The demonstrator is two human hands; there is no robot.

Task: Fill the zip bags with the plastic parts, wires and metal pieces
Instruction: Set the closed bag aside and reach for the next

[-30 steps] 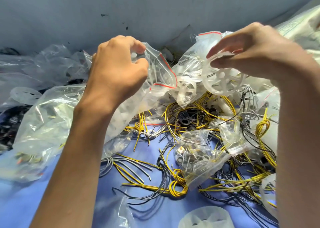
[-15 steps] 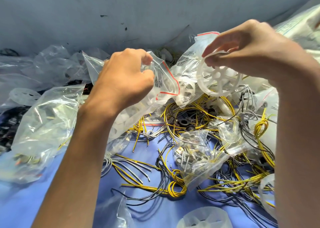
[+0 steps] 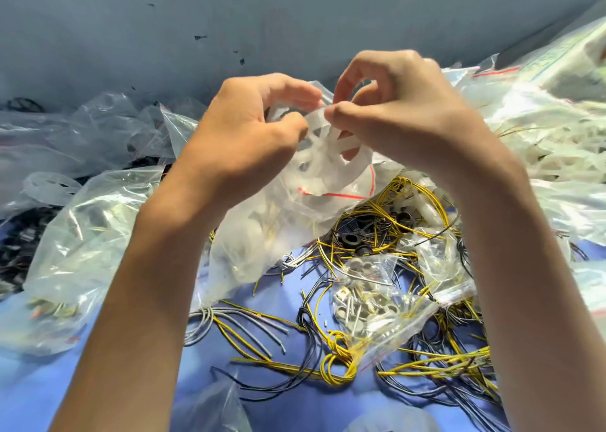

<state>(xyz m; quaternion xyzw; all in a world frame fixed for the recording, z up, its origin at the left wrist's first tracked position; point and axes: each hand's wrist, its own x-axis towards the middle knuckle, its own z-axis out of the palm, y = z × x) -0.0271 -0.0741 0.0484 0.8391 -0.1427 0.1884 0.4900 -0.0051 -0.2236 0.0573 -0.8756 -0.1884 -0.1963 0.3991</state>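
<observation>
At your far left, a crumpled clear bag (image 3: 82,234) lies on the blue counter (image 3: 295,408) with small parts dimly visible inside. Your left hand (image 3: 242,136) is raised above the counter, fingers curled, gripping the mouth of a zip bag (image 3: 278,228) that hangs below it with whitish pieces inside; its red seal line shows just under the hands. A white plastic wheel (image 3: 331,143) with spokes sits at that opening, between both hands. Your right hand (image 3: 403,116) pinches the wheel's rim with thumb and forefinger, its fingertips touching those of the left. Below, loose yellow and grey wires (image 3: 337,362) sprawl over the counter, with black rings (image 3: 351,239) among them. A small bag of metal pieces (image 3: 377,303) lies on the wires. At the right, bags of white plastic parts (image 3: 541,136) are piled up.
</observation>
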